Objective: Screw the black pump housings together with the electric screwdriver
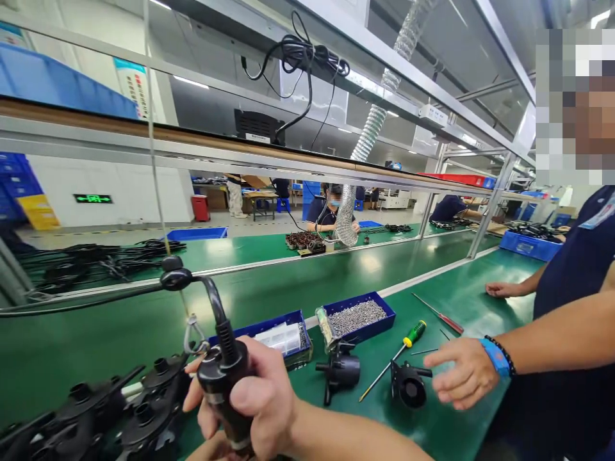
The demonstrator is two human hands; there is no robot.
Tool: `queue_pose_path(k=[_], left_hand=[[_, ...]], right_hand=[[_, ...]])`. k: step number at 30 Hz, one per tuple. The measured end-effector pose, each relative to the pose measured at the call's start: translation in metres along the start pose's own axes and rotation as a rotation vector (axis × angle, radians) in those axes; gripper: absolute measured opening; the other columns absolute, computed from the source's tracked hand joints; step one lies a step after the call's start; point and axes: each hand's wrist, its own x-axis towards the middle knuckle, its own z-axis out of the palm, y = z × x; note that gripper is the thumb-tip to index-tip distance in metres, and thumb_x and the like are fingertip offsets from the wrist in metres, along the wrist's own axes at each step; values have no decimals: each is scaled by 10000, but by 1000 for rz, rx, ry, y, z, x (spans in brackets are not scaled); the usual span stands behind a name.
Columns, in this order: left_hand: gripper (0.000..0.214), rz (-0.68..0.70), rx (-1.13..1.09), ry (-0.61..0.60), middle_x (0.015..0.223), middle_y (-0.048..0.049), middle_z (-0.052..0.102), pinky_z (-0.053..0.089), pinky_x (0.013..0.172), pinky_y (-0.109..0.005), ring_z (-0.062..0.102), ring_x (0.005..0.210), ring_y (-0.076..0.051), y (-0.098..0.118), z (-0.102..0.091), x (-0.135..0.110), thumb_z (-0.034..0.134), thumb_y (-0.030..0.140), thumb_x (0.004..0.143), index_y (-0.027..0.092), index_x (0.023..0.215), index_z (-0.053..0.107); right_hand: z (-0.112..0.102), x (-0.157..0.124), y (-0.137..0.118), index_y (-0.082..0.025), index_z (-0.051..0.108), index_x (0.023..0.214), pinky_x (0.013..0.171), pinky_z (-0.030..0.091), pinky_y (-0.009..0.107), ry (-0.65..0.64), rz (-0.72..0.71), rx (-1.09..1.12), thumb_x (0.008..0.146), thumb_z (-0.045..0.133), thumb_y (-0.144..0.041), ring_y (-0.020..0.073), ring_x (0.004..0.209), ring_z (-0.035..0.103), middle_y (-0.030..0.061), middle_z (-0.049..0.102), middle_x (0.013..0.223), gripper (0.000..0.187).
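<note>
My right hand [262, 400] is closed around a black electric screwdriver [223, 371], held upright near the bottom edge. Its cable [211, 298] arches up and runs off to the left, and a metal hook hangs on it. Only a sliver of my left hand [209, 451] shows under the tool; its fingers are hidden. Just left of the tool lies a cluster of black plastic housings [96, 416]. Two more black parts [341, 371] [408, 384] sit on the green belt [432, 429] to the right.
A co-worker's hand with a blue wristband [461, 378] hovers open beside the right black part; their other hand [502, 289] rests on the belt. Also here are a blue screw tray [358, 317], a second blue tray [283, 336], a green-handled screwdriver [398, 355] and a red one [439, 315].
</note>
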Motion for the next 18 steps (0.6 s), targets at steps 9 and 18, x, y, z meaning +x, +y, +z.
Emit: queue_pose_path(k=[9, 18], left_hand=[[485, -134, -33, 10, 708, 31, 613, 561, 499, -281, 615, 544, -145, -33, -71, -41, 973, 388, 607, 208, 894, 625], [613, -132, -73, -58, 748, 20, 662, 621, 516, -337, 634, 501, -145, -36, -78, -36, 1020, 362, 564, 221, 960, 573]], right_hand=[[0, -2, -5, -164, 699, 1121, 497, 393, 248, -34, -10, -39, 770, 782, -519, 120, 512, 496, 4, 655, 749, 506], [1, -6, -14, -210, 620, 1033, 507, 402, 253, 66, -35, -348, 902, 821, -499, 110, 539, 476, -58, 529, 705, 376]])
